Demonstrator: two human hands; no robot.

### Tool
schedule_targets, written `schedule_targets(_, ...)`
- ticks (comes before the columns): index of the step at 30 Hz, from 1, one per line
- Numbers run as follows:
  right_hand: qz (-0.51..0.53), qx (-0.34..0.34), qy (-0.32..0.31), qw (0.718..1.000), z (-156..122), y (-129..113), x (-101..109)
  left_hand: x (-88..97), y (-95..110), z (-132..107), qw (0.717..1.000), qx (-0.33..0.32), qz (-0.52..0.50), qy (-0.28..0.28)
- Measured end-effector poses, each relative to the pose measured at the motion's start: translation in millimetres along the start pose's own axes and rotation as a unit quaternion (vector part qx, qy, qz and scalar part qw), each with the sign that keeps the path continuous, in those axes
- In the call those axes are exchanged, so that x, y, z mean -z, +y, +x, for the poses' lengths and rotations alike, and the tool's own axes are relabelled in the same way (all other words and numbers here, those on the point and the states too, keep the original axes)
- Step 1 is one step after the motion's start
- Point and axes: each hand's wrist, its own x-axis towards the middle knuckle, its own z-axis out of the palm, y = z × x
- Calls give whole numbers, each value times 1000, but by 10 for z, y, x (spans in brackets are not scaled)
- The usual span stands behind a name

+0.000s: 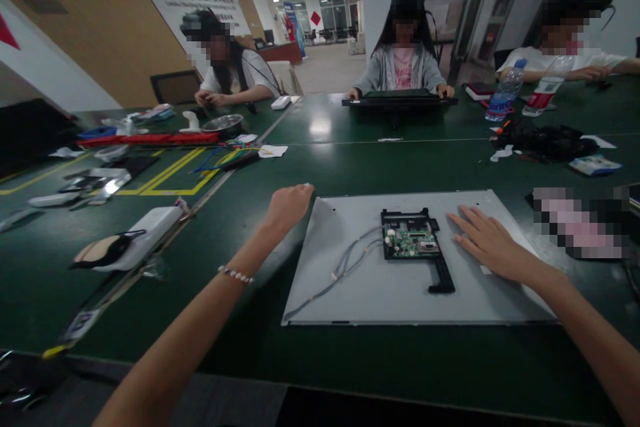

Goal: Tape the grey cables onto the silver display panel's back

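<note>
Our right hand spread on the panel, our left hand curled at its corner

The panel lies flat on the green table in front of us, pale grey side up. Our right hand is open on its right part, fingers stretched toward the board but apart from it. Our left hand is closed, fingers curled in, just beside the panel's far left corner; we cannot tell whether it touches the panel or pinches anything. A beaded bracelet circles our left wrist.

Near the panel's middle, the green board sits in a black bracket, whose hooked arm runs toward us. Grey cables run from the board's left side to the panel's near left corner.

Across from us sits a person with a hand at each end of a black slab. At the far right we see two bottles standing near a heap of black cords. On our left lies a white case, with yellow tape on the table beyond it.
</note>
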Motion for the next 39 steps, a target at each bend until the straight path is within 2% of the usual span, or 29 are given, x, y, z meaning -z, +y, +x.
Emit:
schedule_targets(4, -5, 5, -1, 1000, 4, 44, -43, 108, 372, -402, 993, -113, 1, -28)
schedule_targets(6, -3, 0, -4, 1000, 6, 51, -51, 135, 500, -525, 990, -137, -20, -32)
schedule_targets(9, 1, -9, -10, 1000, 10, 41, -38, 135, 600, -598, 988, -135, -74, -19)
schedule_targets(12, 0, -8, -13, 1000, 13, 44, -18, 120, 600, -578, 986, -104, -131, -2)
schedule_targets(15, -1, -2, -19, 1000, 13, 84, -8, 121, 517, -480, 981, -76, -179, 21)
schedule_targets(20, 9, 13, -21, 1000, -7, 143, -15, 182, 359, -221, 970, -33, -242, 18)
schedule_targets(23, 13, 22, -2, 1000, -34, 130, -24, 185, 394, -140, 966, -20, -256, 22)
schedule_targets(26, 14, 23, 9, 1000, -47, 119, -30, 80, 493, -152, 969, -23, -244, 38)
schedule_targets(30, 21, 15, -2, 1000, 3, 104, 9, -181, 517, -218, 965, -47, -249, 62)
schedule_targets(34, 38, 27, 33, 998, 135, -114, 180, -390, 402, -233, 958, -61, -268, 79)
schedule_targets(39, 94, 139, 86, 982, 423, -768, 486, -484, 332, -210, 953, -53, -288, 83)
